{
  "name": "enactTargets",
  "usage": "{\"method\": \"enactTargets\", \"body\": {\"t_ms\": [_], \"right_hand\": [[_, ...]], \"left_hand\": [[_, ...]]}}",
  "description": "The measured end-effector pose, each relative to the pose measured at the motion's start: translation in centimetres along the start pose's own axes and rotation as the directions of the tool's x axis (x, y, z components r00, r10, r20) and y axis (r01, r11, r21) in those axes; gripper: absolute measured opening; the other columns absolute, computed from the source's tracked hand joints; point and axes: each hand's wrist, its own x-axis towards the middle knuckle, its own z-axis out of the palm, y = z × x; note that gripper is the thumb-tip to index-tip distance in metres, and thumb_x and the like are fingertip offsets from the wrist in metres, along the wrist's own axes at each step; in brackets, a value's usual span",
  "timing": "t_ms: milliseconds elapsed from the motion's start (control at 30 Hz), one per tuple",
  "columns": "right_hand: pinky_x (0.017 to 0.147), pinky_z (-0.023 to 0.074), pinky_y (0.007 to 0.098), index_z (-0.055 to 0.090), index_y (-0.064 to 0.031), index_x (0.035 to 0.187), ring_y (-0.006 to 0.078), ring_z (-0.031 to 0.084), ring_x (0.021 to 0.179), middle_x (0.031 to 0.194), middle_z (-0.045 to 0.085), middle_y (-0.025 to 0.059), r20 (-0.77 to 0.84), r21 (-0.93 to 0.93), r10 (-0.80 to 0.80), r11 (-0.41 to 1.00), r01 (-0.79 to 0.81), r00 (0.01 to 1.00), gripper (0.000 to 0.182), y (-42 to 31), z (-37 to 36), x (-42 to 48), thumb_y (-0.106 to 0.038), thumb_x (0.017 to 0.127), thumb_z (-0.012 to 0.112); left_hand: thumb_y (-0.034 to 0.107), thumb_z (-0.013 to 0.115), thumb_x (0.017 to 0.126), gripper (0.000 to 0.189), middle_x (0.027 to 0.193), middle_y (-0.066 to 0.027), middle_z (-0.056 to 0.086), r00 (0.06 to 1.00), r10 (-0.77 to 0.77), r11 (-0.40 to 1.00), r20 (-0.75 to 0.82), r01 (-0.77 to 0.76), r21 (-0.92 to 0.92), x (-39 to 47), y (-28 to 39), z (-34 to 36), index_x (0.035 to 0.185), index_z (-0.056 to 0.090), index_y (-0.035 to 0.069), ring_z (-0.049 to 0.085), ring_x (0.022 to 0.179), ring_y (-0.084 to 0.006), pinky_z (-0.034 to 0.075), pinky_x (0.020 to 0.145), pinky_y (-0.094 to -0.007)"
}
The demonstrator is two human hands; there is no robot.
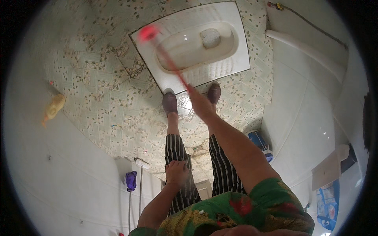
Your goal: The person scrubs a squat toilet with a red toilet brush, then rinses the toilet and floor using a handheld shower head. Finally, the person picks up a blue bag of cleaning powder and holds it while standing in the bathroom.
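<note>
A white ceramic squat toilet (203,75) is set in the floor before me, with whitish froth or water (210,38) over its drain. My right hand (200,101) grips the thin red handle of a brush (174,66). The brush's red head is motion-blurred over the toilet's upper-left corner; whether it touches the ceramic I cannot tell. My left hand (177,172) rests on my left leg, on the black-and-white striped trousers (174,144), with no tool visible in it. Its fingertips are hard to make out. My dark shoes (169,103) stand by the toilet's near edge.
Pebble-patterned tiles (97,118) cover the floor. By the left wall lies a yellow bottle (55,106). A purple-headed pole (130,181) and a white-headed pole (142,163) lean there. At right are a white pipe (304,48), a hose (313,25) and a blue bucket (259,143).
</note>
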Motion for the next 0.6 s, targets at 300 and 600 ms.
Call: {"method": "enactTargets", "body": {"t_ms": [300,600], "right_hand": [[0.082,0.0399,0.044,0.04,-0.0172,0.121,0.0388,0.051,0.097,0.103,0.055,0.0197,-0.224,0.189,0.072,0.981,-0.029,0.972,0.038,3.6,-8.6,1.1,-0.035,0.089,0.03],[0.066,0.0456,0.035,0.046,-0.0061,0.118,0.0272,0.057,0.078,0.093,0.057,0.0173,0.023,0.422,0.458,0.802,-0.424,0.889,0.039,11.8,-6.5,-1.0,-0.03,0.086,0.043]], "left_hand": [[0.017,0.057,0.068,0.017,0.081,-0.0052,0.058,0.999,0.028,1.0,-0.022,-0.028,0.015,-0.1,-0.3,0.5,0.083,0.059,0.01,0.053,0.083,-0.0235,0.039,0.073,-0.0391],[0.017,0.057,0.067,0.02,0.084,-0.0097,0.058,0.999,0.009,0.999,0.036,-0.007,-0.054,0.1,-0.4,-0.1,0.085,0.059,0.008,0.052,0.085,-0.0278,0.04,0.074,-0.0402]]}}
